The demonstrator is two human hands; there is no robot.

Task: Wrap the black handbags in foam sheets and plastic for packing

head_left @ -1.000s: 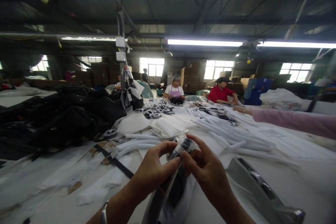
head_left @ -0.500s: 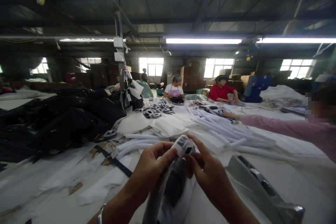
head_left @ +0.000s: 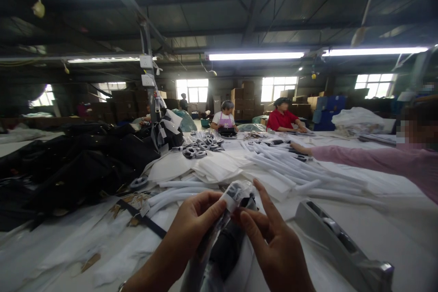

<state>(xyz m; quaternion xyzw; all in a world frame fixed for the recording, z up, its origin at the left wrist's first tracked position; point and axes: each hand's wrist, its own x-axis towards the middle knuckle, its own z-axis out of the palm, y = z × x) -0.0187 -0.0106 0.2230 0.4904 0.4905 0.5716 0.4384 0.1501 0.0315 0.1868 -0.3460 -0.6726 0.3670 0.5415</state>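
Note:
Between my hands is a dark bag strap [head_left: 224, 244], bent over at its top end and covered in clear plastic and white wrapping [head_left: 236, 191]. My left hand [head_left: 196, 221] pinches the wrapped end, thumb on top and fingers behind. At the other side of the bend, my right hand [head_left: 273, 230] has its thumb and curled fingers closed against the strap, while the index finger stretches up along the wrapped tip. Exactly what the right fingertips grip is partly hidden. The strap's lower part runs down toward me, out of view.
A grey tape dispenser [head_left: 342, 242] stands at right. White foam tubes [head_left: 290, 169] and wrapped grey rings [head_left: 198, 148] lie ahead. Black bags [head_left: 85, 159] are heaped at left beside a post [head_left: 148, 96]. A co-worker's pink sleeve [head_left: 359, 157] reaches in from the right; other people sit across.
My view has turned slightly right, shifting the surroundings leftward. Both hands still hold the wrapped end; my right thumb and fingers have shifted a little around it.

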